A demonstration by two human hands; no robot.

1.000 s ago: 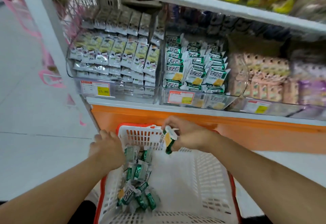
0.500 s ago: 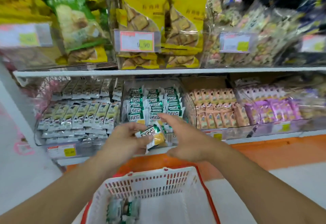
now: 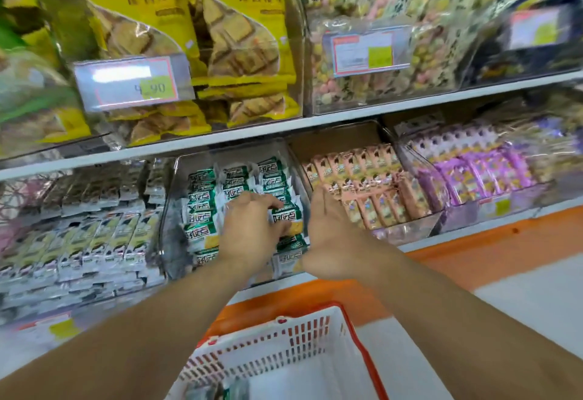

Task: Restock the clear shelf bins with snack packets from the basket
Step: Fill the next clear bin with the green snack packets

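A clear bin [image 3: 176, 226] on the lower shelf holds rows of green-and-white snack packets [image 3: 202, 207]. My left hand [image 3: 249, 235] is inside this bin, its fingers curled over one green-and-white packet [image 3: 287, 220] that lies on the front row. My right hand [image 3: 328, 226] is held edge-on just right of that packet, fingers straight, holding nothing. The white basket with a red rim [image 3: 293, 352] stands below my arms; a few packets [image 3: 217, 391] show at its bottom edge.
A bin of pale yellow packets [image 3: 94, 242] stands to the left, pink packets [image 3: 372, 191] and purple packets [image 3: 473, 172] to the right. The upper shelf carries yellow biscuit bags [image 3: 239, 37] behind a price tag [image 3: 132, 82]. An orange base strip [image 3: 492, 242] runs below.
Both hands rose from the basket to the shelf. My left hand carried the green-and-white packet forward into the bin and now holds it on the front row; my right hand stays open beside it.
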